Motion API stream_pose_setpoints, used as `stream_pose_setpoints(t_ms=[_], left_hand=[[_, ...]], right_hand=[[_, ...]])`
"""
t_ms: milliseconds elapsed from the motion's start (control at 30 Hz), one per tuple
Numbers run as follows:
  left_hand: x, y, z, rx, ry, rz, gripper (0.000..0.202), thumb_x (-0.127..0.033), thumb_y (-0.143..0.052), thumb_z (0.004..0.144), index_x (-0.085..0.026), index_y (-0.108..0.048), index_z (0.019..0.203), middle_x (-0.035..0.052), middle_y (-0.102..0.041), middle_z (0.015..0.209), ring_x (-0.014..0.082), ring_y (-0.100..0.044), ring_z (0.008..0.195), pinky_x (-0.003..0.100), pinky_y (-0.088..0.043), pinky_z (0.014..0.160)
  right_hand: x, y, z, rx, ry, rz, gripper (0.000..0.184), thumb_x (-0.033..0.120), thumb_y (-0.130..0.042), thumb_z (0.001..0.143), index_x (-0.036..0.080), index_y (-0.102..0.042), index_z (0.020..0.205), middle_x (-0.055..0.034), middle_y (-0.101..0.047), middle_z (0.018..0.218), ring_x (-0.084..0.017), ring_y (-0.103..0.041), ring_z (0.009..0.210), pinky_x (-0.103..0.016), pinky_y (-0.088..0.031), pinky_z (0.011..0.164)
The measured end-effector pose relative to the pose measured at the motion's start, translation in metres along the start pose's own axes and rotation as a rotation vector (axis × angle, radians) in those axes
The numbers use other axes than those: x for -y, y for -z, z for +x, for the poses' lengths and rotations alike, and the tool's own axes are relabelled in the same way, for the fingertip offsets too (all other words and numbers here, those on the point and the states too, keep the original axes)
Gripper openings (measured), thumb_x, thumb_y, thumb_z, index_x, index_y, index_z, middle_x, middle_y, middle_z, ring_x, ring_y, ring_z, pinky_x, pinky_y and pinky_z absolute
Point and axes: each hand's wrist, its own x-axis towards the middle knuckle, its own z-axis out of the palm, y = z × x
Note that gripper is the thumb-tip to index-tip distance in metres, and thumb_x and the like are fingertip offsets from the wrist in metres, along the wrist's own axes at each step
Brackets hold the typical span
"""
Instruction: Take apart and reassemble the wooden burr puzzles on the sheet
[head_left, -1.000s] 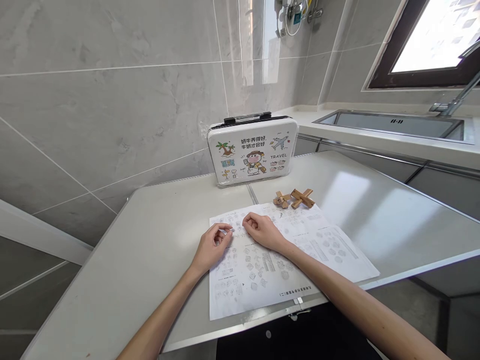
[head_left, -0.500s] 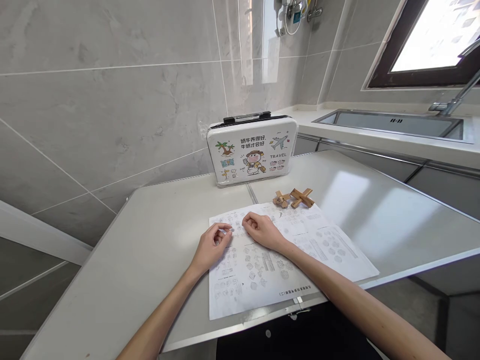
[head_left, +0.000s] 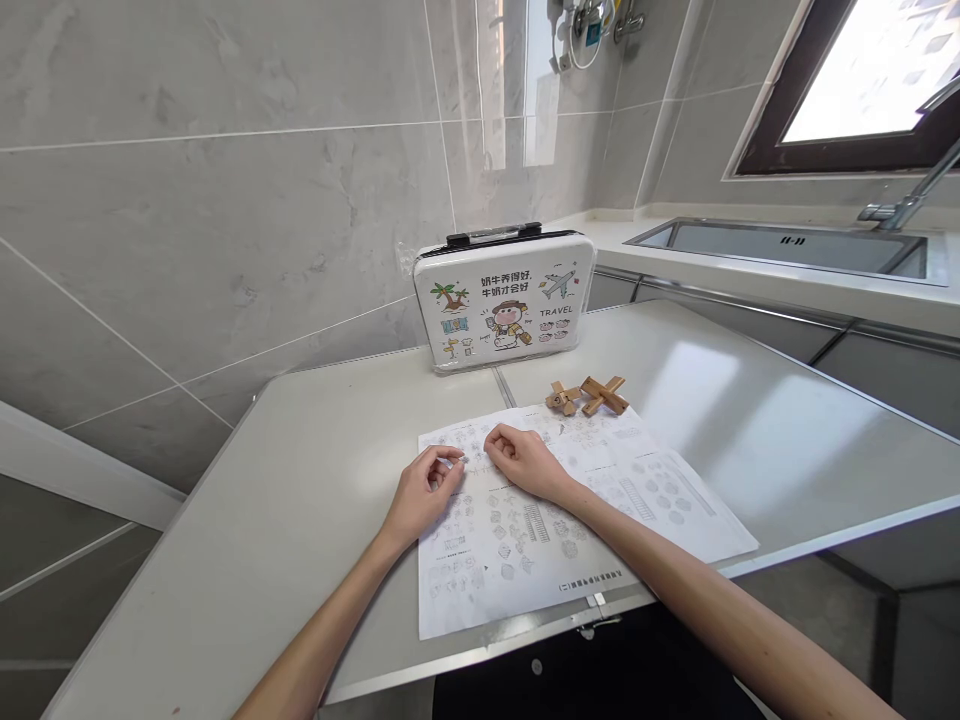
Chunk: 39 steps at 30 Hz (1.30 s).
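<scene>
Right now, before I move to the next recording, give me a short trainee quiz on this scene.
1. True or false: the right hand holds the puzzle.
2. Where does the puzzle lie? A: between the sheet and the case. B: under the right hand. C: on top of the case.
3. What stands upright at the table's far edge, by the wall?

Key: 1 false, the hand rests curled on the sheet, apart from the puzzle. 2 A. 3 the case.
</scene>
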Motion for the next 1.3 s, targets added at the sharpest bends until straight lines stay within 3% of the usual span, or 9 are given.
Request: stream_pose_setpoints(t_ms=[1300], left_hand=[[-0.0031, 0.001, -0.0002, 0.007, 0.008, 0.019, 0.033, -0.05, -0.063, 0.094, -0.022, -0.071, 0.111, 0.0013, -0.065, 0.077, 0.0168, -0.059, 0.071, 0.029, -0.047, 0.069]], right_hand=[[0.0026, 0.0011, -0.0006, -0.003, -0.013, 0.021, 0.013, 0.027, -0.054, 0.094, 0.023, -0.059, 0.083, 0.0057, -0.057, 0.061, -0.014, -0.053, 0.056, -0.028, -0.042, 0.063]])
